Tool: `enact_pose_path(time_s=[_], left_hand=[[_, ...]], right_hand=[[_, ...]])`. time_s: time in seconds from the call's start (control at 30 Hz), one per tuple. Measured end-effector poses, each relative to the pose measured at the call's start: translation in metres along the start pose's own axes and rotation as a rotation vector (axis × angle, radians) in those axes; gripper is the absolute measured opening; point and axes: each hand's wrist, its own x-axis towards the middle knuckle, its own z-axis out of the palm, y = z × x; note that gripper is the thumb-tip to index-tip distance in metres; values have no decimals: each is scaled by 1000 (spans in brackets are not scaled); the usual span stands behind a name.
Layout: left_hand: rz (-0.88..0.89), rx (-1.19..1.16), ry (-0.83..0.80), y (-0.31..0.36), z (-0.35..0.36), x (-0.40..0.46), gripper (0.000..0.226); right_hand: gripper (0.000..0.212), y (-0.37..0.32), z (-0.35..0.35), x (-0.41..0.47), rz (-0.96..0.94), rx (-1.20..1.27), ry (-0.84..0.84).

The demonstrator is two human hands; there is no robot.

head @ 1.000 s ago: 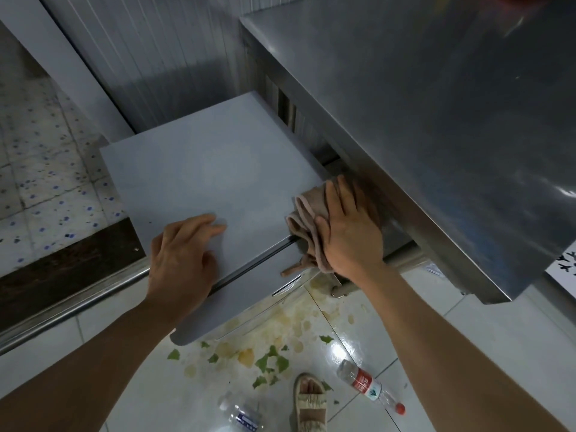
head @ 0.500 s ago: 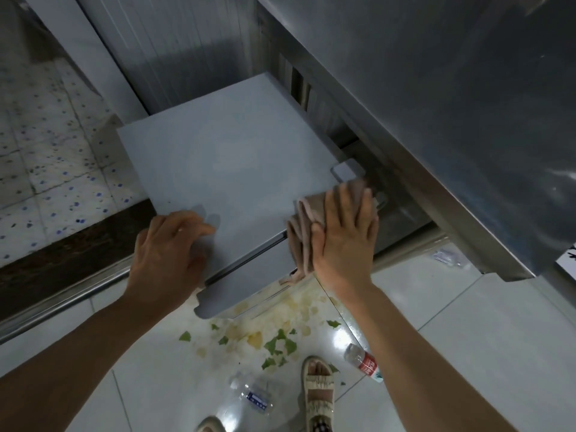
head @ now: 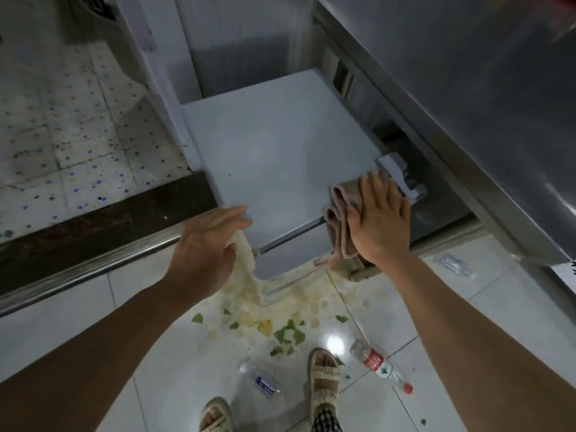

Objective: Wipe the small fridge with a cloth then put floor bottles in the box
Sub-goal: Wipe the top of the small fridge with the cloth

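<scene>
Floor: glossy white tile [head: 467, 322] w/ yellowish spill + green leaf bits in front of the fridge; speckled tile beyond a dark threshold on the left
Surroundings: steel counter [head: 467, 73] overhangs on the right, close beside the fridge
Small fridge [head: 274, 157]: grey, low, flat top seen from above; door gap runs across the front edge
Cloth [head: 339, 219]: brownish, folded, draped over front-right corner of the fridge top, a tail hanging down the front
Cloth handling: soft, limp, light, prob damp; bunches easily, so best pressed flat under the palm, or pinched at the folded edge to lift
Right hand [head: 380, 222]: flat, fingers spread, palm pressing on the cloth, not clenched round it
Left hand [head: 202, 247]: loose + empty, fingers half-curled at front-left corner of the fridge top; touching or just above, can't tell
Red-label bottle [head: 374, 363]: clear plastic, red cap, on its side on the tile near the right foot, well below both hands
Blue-label bottle [head: 261, 378]: clear, on its side betw the sandalled feet [head: 324, 375]
Bottle handling: look near-empty, so light, thin-walled, will crush if squeezed; round + tile slick, so liable to roll; grab round mid-body or neck
Box: not in view
Stage: judging by hand on cloth, wipe step in hand; bottles not yet picked up
</scene>
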Motion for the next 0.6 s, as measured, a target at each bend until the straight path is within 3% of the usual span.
enact_pose_path(time_s=[0.1,0.33,0.47,0.6], left_hand=[[-3,-32,-39,-6,-7,-10,46],[-77,-32,-85,-15,-25,-34,51],[-69,-3,-75,-10,-29,-39,54],[-62,-20,-46,3,-25,-36,55]], right_hand=[[67,-33,4,-15,61,59,22],[54,-140,18,-102,-175,130,115],[51,-141,27,-121,-438,98,151],[69,-107,28,-113,-624,70,234]])
